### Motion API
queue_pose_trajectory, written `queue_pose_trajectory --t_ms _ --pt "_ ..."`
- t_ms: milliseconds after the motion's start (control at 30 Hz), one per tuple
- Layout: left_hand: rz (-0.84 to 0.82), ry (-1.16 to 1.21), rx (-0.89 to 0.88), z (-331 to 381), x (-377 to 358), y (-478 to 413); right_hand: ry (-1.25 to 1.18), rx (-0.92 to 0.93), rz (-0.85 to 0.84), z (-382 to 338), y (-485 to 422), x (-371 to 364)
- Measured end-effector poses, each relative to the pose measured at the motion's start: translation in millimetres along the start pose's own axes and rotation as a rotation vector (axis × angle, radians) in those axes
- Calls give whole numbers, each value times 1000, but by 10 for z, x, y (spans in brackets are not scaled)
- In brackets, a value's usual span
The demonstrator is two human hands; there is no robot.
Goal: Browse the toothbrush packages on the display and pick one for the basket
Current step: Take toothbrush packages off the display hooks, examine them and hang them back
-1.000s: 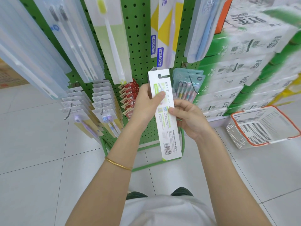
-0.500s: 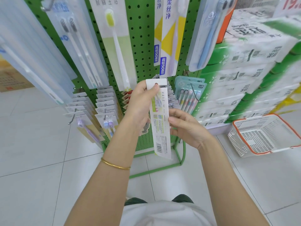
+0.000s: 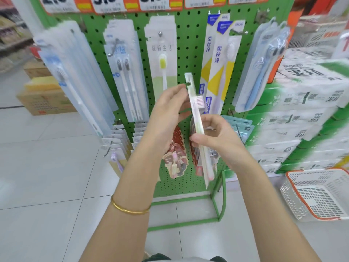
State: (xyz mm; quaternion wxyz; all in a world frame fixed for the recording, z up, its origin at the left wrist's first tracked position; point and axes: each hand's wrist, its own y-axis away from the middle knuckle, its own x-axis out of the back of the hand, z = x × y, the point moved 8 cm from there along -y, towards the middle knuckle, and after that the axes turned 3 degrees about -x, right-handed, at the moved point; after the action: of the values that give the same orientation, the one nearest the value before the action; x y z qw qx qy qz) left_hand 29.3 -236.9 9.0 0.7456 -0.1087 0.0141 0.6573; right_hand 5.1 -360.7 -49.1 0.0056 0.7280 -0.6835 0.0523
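Note:
I hold a long white toothbrush package [image 3: 198, 118] edge-on in front of the green pegboard display [image 3: 188, 53]; a pink brush head shows through its blister. My left hand [image 3: 168, 118] touches its upper part near the hang hole with fingers and thumb. My right hand [image 3: 217, 138] grips the package's middle, fingers curled round it. The white basket with an orange rim [image 3: 319, 195] sits on the floor at the lower right, well apart from both hands.
Several other toothbrush packages [image 3: 162, 59] hang on pegs across the display, with smaller packs [image 3: 175, 154] below. Stacked tissue cartons [image 3: 302, 114] stand to the right. Cardboard boxes [image 3: 43, 97] sit at the left. White tiled floor [image 3: 47, 176] lies around the stand.
The package has turned from its printed back facing me to edge-on and risen higher. My view has tilted up, showing price tags above the display.

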Motion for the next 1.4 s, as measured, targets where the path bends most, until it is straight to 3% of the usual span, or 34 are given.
queue_pose_trajectory --t_ms 200,300,800,1033,1233,1400 --pt "99 -115 -229 515 171 130 326 234 385 -696 -10 -129" --pt "129 -216 -320 646 248 144 409 305 476 -866 -32 -275" --pt "242 -345 -303 582 454 -54 615 288 528 -884 -149 -498" --pt "289 -415 -295 543 494 -195 484 340 475 -806 -299 -362" --pt "367 -454 -304 529 568 -304 277 452 493 -1187 -689 -165" --pt "361 -503 -306 536 575 -407 -24 349 419 -1304 -1285 -137"
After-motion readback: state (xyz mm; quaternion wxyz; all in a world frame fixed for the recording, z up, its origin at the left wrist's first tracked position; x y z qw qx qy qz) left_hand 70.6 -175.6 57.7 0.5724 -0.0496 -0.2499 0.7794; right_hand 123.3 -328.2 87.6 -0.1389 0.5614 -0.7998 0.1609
